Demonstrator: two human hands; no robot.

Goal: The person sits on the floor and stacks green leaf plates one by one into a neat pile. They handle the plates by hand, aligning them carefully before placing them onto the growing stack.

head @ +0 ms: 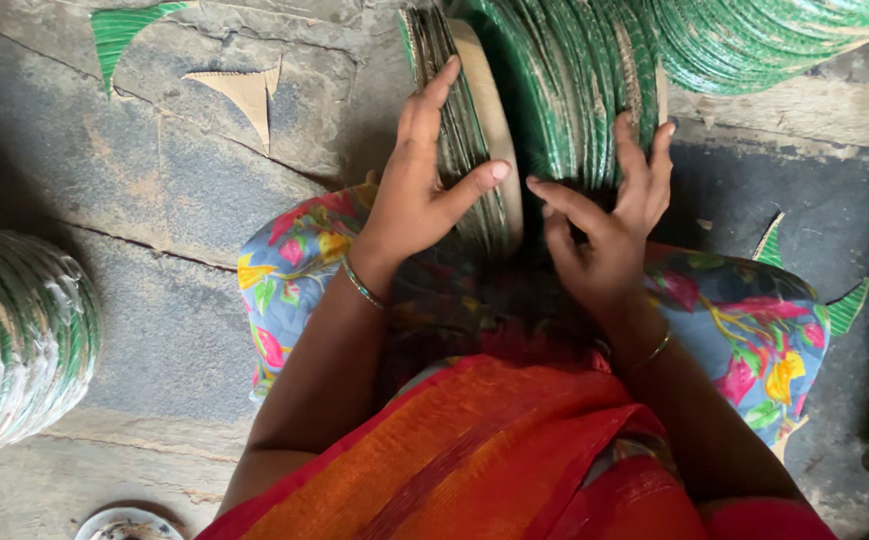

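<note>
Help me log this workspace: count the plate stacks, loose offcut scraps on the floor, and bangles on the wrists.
Stacks of green paper plates: 4
Green offcut scraps: 3
Tan cardboard scrap: 1
Bangles: 2
Total: 10

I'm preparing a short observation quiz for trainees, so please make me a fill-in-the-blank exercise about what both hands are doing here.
1. The left hand presses on a row of round green-and-tan paper plates standing on ____.
2. The right hand has its fingers spread against the plates with the ____ faces.
3. Triangular cardboard offcuts lie on the grey ____ floor.
4. Each wrist wears a thin ____.

Missing words: edge; green; stone; bangle
</note>
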